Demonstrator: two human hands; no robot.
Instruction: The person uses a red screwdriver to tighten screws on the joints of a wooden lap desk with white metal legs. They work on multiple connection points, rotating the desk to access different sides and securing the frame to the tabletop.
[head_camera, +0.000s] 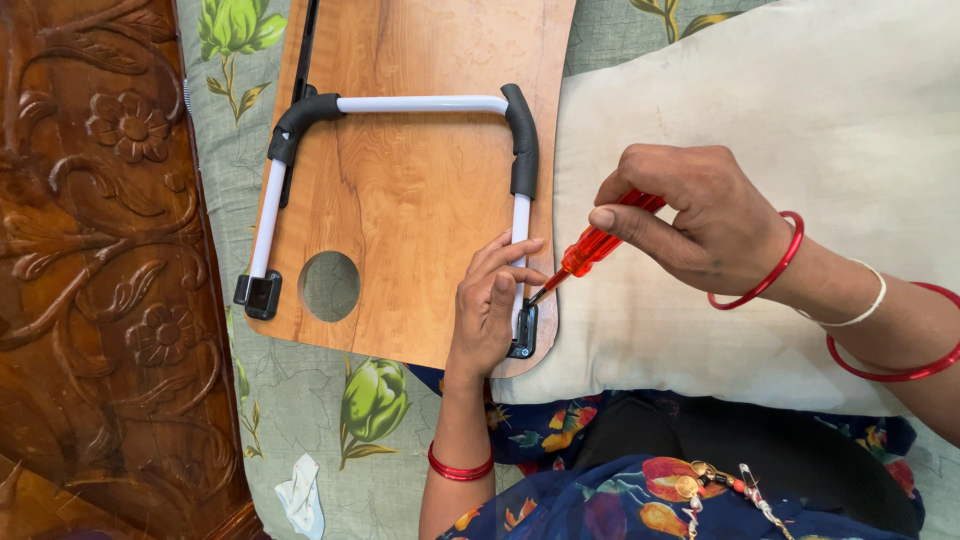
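— Holding anything, those two hands?

— Yes. The right hand (700, 225) has its fingers (635, 228) wrapped tight round a red screwdriver (590, 248), gripping the see-through red handle. The dark tip points down and to the left into the black bracket (523, 335) at the near right corner of the wooden board (410, 190).

— And the left hand?

— The left hand (487, 315) lies on the board right beside that bracket. Its fingers (505, 255) are laid flat and close together against the white tube of the leg frame (425, 104), pressing it rather than closing round it. It grips nothing.

— Where does the board lie?

— On a bed covered by a grey-green sheet (300, 410) with printed green buds. The board's right edge overlaps a cream pillow (800, 110). The frame is a U-shaped white tube with black foam sleeves at its two bends, folded flat against the board. Its other foot ends in a second black bracket (260, 295) at the board's near left corner, and a round hole (329, 286) is cut in the board just right of that.

— Anything else round the board?

— Left of it stands a carved dark wooden panel (100, 250) with flowers. A crumpled bit of white cloth (302, 495) lies on the sheet below the board's near left corner. Red bangles (770, 275) sit on both wrists, with one thin white one on the right.
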